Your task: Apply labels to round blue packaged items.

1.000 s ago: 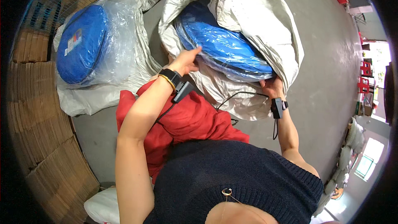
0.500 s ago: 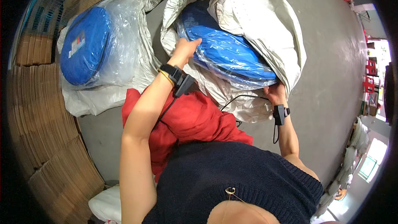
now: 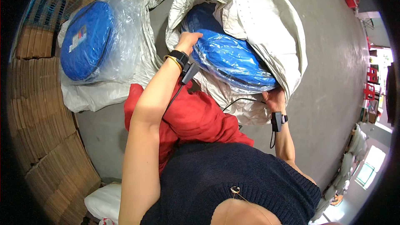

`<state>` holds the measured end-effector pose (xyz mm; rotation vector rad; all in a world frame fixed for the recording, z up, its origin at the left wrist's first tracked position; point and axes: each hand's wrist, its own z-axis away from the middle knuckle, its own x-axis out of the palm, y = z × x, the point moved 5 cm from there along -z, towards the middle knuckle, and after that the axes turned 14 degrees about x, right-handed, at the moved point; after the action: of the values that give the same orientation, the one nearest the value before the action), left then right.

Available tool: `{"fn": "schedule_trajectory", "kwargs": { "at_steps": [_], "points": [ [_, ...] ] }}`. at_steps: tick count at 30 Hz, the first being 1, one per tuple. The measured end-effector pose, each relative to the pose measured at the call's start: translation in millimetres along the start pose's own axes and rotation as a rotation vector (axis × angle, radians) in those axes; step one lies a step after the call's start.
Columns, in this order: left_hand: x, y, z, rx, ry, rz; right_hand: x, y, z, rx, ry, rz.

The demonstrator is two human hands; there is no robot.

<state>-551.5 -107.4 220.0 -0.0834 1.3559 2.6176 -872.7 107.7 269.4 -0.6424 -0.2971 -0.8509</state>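
Observation:
A round, flat blue package [image 3: 233, 60] in clear plastic wrap lies tilted in the mouth of a large white woven sack [image 3: 266, 16]. My left hand [image 3: 190, 41] grips its upper left edge, fingers closed on the wrap with the thumb on top. At the lower right end, my right hand [image 3: 275, 100] holds the package from beneath, its fingertips hidden under package and sack. Behind it, a darker blue round item [image 3: 200, 16] shows inside the sack. Another wrapped blue round package [image 3: 87, 39] lies apart at the left on white sacking.
Stacked flat cardboard [image 3: 37, 108] lines the left side, beside a blue wire cage [image 3: 48, 6]. Red cloth [image 3: 187, 116] covers my lap. A white bag [image 3: 104, 202] sits at the lower left. Red stools [image 3: 369, 91] stand far right on the grey floor [image 3: 329, 58].
My left hand has shifted slightly up with the package's left edge, and more of the darker item behind shows. My right hand has moved a little left, still at the lower right end.

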Motion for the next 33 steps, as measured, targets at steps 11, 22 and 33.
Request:
{"fn": "schedule_trajectory", "kwargs": {
  "at_steps": [11, 22, 33],
  "points": [
    [40.5, 22.0, -14.4, 0.044, 0.011, 0.238, -23.0, 11.0, -2.9, -0.007, 0.160, -0.108],
    [49.1, 0.8, -4.5, -0.019, -0.144, 0.723, -37.4, 60.5, -20.8, 0.071, 0.069, -0.255],
    [55.9, 89.2, 94.5, 0.264, -0.341, 0.809, -70.3, 66.1, -93.3, -0.692, 0.077, 1.323]
  ]
}}
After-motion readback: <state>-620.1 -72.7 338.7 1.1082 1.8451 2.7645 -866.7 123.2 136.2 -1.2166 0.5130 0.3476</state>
